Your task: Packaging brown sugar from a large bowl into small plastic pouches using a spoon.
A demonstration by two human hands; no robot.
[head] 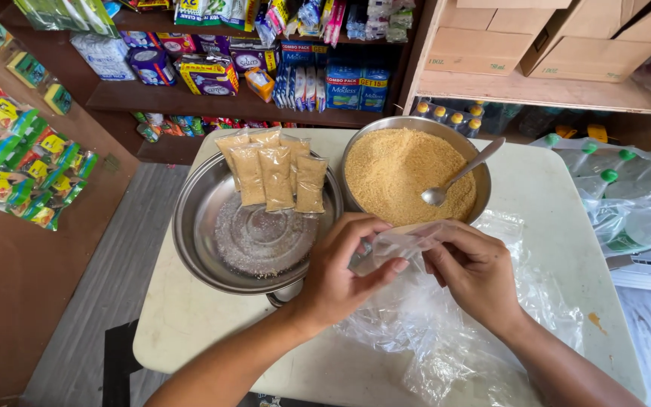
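Both my hands hold a small clear plastic bag (399, 243) above a cream table (559, 218). My left hand (344, 265) pinches its left edge with thumb and fingers. My right hand (472, 267) grips its right edge. Just beyond the bag stands a steel bowl (484, 177) filled with golden-brown granules (397, 169), with a metal spoon (457, 175) resting in it. To the left sits a wide steel basin (194, 237); several filled small packets (273, 173) lean at its far side.
A heap of clear plastic bags (453, 332) lies under my hands. Bottles in plastic wrap (627, 196) sit at the right. Shelves with packaged goods (265, 68) and cardboard boxes (529, 38) stand behind. Snack packets (16, 166) hang at the left.
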